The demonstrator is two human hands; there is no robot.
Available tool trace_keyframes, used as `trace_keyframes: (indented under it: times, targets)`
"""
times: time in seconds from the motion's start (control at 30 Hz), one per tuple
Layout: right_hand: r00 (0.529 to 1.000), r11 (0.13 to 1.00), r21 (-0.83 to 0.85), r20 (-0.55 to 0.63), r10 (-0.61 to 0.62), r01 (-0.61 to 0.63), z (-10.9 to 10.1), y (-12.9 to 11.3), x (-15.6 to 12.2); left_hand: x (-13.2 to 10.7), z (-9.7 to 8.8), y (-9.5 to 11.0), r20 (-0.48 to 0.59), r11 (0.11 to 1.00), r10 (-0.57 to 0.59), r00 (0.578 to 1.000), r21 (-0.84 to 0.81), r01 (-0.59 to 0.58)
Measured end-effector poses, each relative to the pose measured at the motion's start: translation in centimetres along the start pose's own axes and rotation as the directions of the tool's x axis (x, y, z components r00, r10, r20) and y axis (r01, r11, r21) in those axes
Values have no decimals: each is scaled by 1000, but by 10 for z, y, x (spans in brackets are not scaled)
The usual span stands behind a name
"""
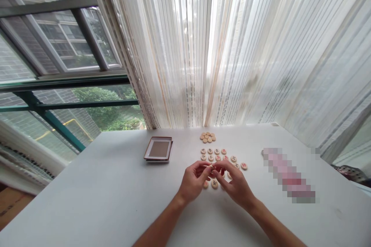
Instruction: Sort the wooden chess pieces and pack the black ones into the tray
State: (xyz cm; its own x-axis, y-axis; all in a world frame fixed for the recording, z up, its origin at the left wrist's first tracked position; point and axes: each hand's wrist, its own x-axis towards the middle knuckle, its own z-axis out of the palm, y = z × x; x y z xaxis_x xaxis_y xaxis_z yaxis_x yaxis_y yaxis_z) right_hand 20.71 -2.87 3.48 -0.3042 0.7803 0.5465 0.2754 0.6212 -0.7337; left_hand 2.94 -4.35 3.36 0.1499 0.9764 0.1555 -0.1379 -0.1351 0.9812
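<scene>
Over rows of round wooden Chinese chess pieces, my left hand and my right hand meet at the fingertips. Both are closed in a pinch on one small pale Chinese chess piece, mostly hidden by the fingers. The pieces around them lie flat, marked with red or black characters. Under and in front of the fingers sit more, such as a black-marked piece; some are partly covered by my hands. Farther back, a cluster of blank-side-up pieces lies close together.
A shallow rectangular box with a brown rim stands on the white table to the left. A pixelated pinkish object lies to the right. Striped sheer curtains hang behind the table, beside a window at left.
</scene>
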Motion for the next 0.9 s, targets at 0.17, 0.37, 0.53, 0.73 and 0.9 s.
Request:
trace_keyframes:
  times: [0.17,0.37,0.53,0.73,0.9]
  targets:
    - [1000,999,30,11,17,-17,-1,1,-4,-2,0,2,15,1000,18,1000,22,-19]
    - [999,1000,-2,36,-10,10,-3,1,-5,-4,-2,1,8,996,44,999,80,-45]
    - [999,999,-22,39,-38,39,-3,0,-6,-5,-3,3,-6,985,68,998,162,-66]
    - [999,998,-54,37,-29,31,-1,2,-7,-5,-3,6,68,981,58,996,180,-69]
    - [999,997,-58,26,-41,42,-3,5,-8,-1,-8,-2,-1,997,-6,1000,72,6]
